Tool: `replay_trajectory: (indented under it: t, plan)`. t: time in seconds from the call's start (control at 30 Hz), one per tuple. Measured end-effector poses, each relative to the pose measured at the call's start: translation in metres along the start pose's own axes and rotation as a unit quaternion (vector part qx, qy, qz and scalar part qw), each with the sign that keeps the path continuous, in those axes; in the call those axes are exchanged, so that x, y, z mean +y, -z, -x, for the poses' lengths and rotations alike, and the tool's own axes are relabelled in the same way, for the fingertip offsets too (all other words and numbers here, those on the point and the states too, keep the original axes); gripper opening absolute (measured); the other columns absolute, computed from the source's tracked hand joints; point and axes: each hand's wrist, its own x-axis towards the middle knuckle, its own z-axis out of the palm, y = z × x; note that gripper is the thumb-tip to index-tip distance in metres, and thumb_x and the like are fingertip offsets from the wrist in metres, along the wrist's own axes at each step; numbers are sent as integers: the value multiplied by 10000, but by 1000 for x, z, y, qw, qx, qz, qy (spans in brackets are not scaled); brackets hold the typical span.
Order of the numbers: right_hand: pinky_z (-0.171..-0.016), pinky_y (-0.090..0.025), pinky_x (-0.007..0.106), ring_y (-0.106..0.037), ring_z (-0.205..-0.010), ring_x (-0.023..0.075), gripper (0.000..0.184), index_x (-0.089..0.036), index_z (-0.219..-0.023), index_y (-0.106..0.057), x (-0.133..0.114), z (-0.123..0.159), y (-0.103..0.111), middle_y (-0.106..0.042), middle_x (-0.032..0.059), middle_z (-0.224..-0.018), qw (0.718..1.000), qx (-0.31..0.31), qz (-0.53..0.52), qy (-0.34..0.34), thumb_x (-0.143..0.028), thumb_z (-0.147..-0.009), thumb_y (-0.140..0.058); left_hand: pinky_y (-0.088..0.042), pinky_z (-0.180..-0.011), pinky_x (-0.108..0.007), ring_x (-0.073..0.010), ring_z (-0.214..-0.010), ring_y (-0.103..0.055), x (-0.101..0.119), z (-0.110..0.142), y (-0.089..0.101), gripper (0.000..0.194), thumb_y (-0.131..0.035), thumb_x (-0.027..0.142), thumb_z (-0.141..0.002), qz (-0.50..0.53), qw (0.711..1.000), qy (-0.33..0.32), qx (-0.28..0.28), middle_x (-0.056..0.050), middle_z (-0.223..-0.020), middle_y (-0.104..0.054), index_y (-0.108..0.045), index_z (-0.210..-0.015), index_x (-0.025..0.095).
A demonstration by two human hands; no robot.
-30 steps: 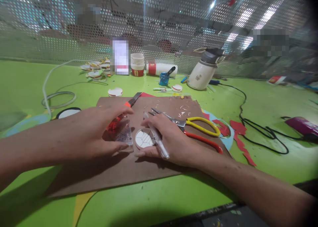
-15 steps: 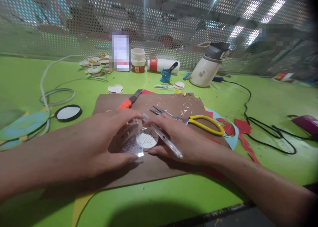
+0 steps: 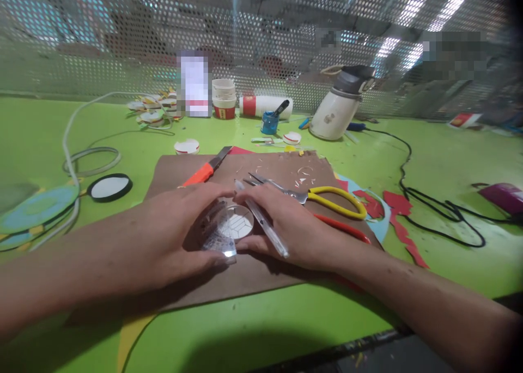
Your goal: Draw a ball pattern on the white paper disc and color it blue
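My left hand (image 3: 180, 231) grips a clear protractor (image 3: 220, 237) with printed markings between thumb and fingers. Partly under or behind its edge lies a small white disc (image 3: 239, 223) with dark lines drawn in a pattern. My right hand (image 3: 286, 220) holds a clear-barrelled pen (image 3: 267, 226) slanting across its fingers, while its thumb and fingertips are at the disc's right edge. Both hands rest over a brown board (image 3: 212, 286). Just beyond the right hand lie scissors (image 3: 302, 194) with a yellow handle. An orange utility knife (image 3: 206, 171) lies past the left fingers.
Red scraps (image 3: 398, 207) and a light blue ring (image 3: 382, 228) lie at the right. Behind stand a white bottle (image 3: 335, 111), a blue jar (image 3: 269, 122), paper cups (image 3: 224, 103) and a phone (image 3: 195, 87). A black-rimmed disc (image 3: 110, 188) and white cable (image 3: 67, 139) are left.
My right hand and the lined disc have shifted slightly left, closer to the protractor. More of a red handle shows beside the right wrist. The view has moved a little.
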Motion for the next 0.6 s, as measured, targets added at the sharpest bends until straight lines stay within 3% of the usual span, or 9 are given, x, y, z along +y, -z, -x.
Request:
replay_trajectory:
  t: [0.13,0.27,0.37,0.5,0.6]
  plan:
    - [-1082,-624,499,-779,-1283,352,475,-195,-1370,-760,0,6,16,-849,154,-1379,1000,-13,6,0,-294,-979,-1010,-700,-869,-512,-418,-1191,-855,3,-1,0,712,-780,728,-980,2,1000,-1,-26,-77,-1453,-866,-661,-1629,461]
    - [-1068,-639,502,-812,-1193,330,365,-211,-1406,-727,9,7,27,-860,148,-1356,999,7,-15,36,-362,-1087,-820,-709,-867,-502,-405,-1161,-863,10,-2,-1,637,-780,686,-972,27,999,-1,-35,-61,-1400,-877,-694,-1558,452]
    - [-1060,-660,496,-841,-1143,315,345,-194,-1441,-714,15,4,26,-876,149,-1303,998,39,-30,43,-334,-1126,-697,-717,-918,-517,-423,-1168,-865,14,-3,-1,661,-807,637,-933,29,999,2,-38,-78,-1330,-883,-704,-1549,420]
    - [-1134,-661,496,-848,-1289,329,310,-209,-1430,-735,17,3,20,-886,166,-1421,997,70,-31,27,-323,-1165,-623,-719,-956,-547,-448,-1189,-863,17,-5,-2,587,-807,618,-912,12,999,11,-45,-87,-1224,-884,-747,-1449,390]
    - [-1128,-663,476,-855,-1282,313,312,-216,-1439,-744,16,4,16,-895,155,-1430,996,84,-31,23,-323,-1176,-616,-720,-964,-562,-451,-1196,-862,14,-3,-5,562,-791,612,-932,8,999,4,-40,-85,-1208,-879,-737,-1442,382]
